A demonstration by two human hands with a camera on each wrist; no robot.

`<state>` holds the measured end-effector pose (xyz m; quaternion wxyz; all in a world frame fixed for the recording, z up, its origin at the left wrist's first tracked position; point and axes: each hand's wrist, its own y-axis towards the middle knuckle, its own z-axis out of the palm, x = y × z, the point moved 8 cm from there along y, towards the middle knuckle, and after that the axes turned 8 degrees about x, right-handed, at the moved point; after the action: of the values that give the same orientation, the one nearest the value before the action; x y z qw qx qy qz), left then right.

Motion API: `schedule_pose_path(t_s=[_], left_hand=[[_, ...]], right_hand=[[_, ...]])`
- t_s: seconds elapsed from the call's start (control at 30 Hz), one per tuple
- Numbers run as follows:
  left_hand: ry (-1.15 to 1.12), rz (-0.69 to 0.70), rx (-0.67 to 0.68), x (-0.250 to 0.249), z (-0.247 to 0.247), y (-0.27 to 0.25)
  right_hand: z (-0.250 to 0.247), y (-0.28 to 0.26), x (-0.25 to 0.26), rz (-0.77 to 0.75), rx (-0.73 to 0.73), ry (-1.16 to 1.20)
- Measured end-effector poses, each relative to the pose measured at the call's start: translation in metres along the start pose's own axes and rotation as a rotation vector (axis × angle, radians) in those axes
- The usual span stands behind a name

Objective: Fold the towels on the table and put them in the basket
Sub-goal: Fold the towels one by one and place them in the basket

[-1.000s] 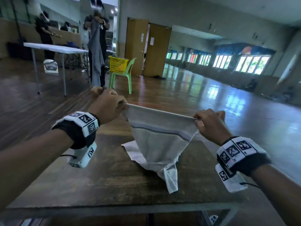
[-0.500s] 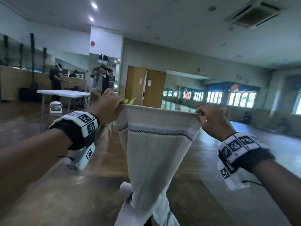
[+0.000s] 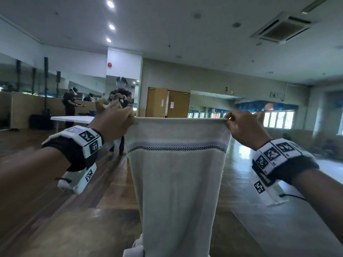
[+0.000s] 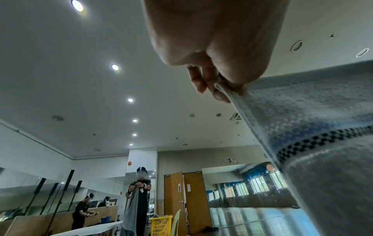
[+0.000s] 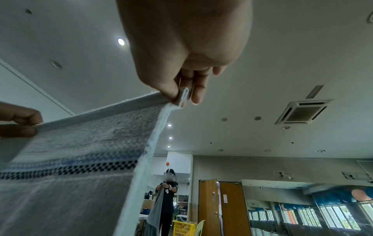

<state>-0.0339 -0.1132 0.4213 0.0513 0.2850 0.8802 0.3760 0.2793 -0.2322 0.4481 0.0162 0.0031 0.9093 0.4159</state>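
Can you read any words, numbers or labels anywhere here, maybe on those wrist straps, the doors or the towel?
No readable text anywhere.
White wrist bands: black square code patterns only, no letters.
Brown double doors: paper sheets, too small to read.
White towel with checkered stripe: no label showing.
Yellow plastic basket: no visible marking.

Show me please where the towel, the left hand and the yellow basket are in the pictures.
towel (image 3: 178,182): head view, middle of the hanging cloth.
left hand (image 3: 111,121): head view, back of the hand pinching the top corner.
yellow basket (image 4: 160,226): left wrist view, front wall of the basket.
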Motion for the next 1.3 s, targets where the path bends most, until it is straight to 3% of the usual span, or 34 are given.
schedule_pose_path(t_s=[0.27,0.4,0.57,0.7,0.8,0.9,0.97,1.17,1.3], left_hand=[[-0.053,0.01,0.104,0.01,-0.001,-0.01],[-0.185,0.03,0.212,0.01,0.034,-0.018],[-0.079,-0.046,0.358,0.02,0.107,-0.019],[-0.099,-0.118,0.359,0.033,0.127,0.012],[-0.23,-0.163,0.255,0.048,0.097,0.065],[-0.206,-0.161,-0.018,0.049,0.025,0.109],[-0.144,-0.111,-0.125,0.047,-0.016,0.127],[-0.042,-0.05,-0.222,0.049,-0.085,0.132],[-0.063,-0.018,-0.137,0.044,-0.099,0.113]], right_hand=[[0.007,-0.002,0.004,0.007,0.061,-0.011],[0.05,-0.005,0.001,0.026,0.145,0.002],[0.129,-0.006,-0.007,0.066,0.309,0.009],[0.162,0.023,-0.015,0.083,0.35,0.017],[0.139,0.073,-0.023,0.111,0.186,0.059],[0.085,0.118,-0.028,0.14,-0.014,0.078],[0.049,0.138,-0.028,0.153,-0.08,0.041],[-0.015,0.148,-0.018,0.141,-0.14,0.127],[-0.027,0.132,-0.004,0.113,-0.091,0.132]])
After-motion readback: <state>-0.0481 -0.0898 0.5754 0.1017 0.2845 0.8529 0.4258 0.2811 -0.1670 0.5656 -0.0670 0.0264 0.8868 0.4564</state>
